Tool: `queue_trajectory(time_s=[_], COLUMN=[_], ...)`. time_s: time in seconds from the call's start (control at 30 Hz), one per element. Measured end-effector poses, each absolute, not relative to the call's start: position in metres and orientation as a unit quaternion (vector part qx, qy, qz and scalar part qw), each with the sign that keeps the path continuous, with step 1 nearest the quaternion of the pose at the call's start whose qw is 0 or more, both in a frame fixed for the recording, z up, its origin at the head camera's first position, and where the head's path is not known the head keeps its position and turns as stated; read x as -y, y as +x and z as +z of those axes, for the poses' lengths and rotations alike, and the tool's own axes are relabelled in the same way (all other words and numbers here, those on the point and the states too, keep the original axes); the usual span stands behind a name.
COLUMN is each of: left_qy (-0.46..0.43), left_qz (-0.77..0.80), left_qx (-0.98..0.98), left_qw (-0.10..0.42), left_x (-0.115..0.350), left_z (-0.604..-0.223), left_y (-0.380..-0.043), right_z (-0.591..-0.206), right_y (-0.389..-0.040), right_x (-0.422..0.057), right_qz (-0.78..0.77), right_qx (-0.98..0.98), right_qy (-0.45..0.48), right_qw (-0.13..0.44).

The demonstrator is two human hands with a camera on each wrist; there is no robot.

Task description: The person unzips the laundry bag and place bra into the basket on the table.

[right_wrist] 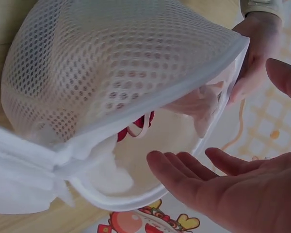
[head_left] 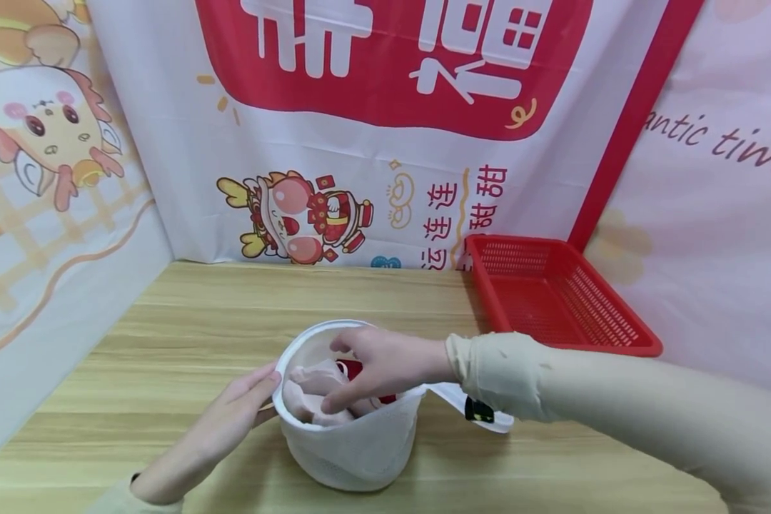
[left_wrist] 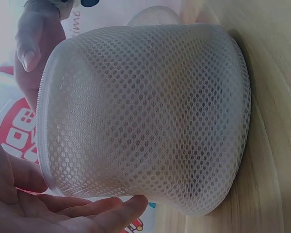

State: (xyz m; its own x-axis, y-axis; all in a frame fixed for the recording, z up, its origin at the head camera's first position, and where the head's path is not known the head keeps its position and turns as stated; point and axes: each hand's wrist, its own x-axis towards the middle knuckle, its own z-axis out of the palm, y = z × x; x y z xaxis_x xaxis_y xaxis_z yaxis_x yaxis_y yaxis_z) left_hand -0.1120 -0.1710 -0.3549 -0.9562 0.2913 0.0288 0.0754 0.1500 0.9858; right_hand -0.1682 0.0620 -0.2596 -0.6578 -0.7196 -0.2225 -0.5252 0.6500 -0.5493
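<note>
A white mesh laundry bag (head_left: 353,457), round and zip-edged, stands on the table with its mouth tilted up. Inside lie pale pinkish-white cloth (head_left: 315,382) and a red item (right_wrist: 146,124) with a white band; most of both is hidden. My left hand (head_left: 240,403) grips the bag's rim at its left side, thumb at the edge and fingers along the outer mesh. Over the mouth hovers my right hand (head_left: 385,364), its fingers spread and loosely bent, pinching nothing visible. The bag's white lid (head_left: 446,392) hangs folded out to the right, partly behind the right sleeve.
A red plastic basket (head_left: 630,321) with slotted sides sits at the back right of the wooden table (head_left: 186,321). Printed cloth hangings (head_left: 385,150) stand upright behind the table and along both sides. A dark patch (head_left: 478,410) shows on the lid.
</note>
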Motion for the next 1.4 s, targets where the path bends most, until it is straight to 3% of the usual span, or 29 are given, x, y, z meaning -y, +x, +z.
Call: queue_trajectory(time_s=[0.53, 0.8, 1.4], left_qy=[0.144, 0.135, 0.141], left_qz=[0.653, 0.651, 0.641], left_qx=[-0.738, -0.743, -0.752], left_qw=[0.089, 0.082, 0.066], left_x=[0.169, 0.167, 0.164], left_z=[-0.356, -0.356, -0.355], left_y=[-0.111, -0.108, -0.107], right_z=[-0.262, -0.268, -0.290], right_y=[-0.164, -0.159, -0.154], right_x=[-0.031, -0.024, -0.018], right_qz=[-0.146, -0.089, -0.117], right_qx=[-0.884, -0.881, -0.898], right_qy=[-0.374, -0.416, -0.363], right_qw=[0.238, 0.208, 0.219])
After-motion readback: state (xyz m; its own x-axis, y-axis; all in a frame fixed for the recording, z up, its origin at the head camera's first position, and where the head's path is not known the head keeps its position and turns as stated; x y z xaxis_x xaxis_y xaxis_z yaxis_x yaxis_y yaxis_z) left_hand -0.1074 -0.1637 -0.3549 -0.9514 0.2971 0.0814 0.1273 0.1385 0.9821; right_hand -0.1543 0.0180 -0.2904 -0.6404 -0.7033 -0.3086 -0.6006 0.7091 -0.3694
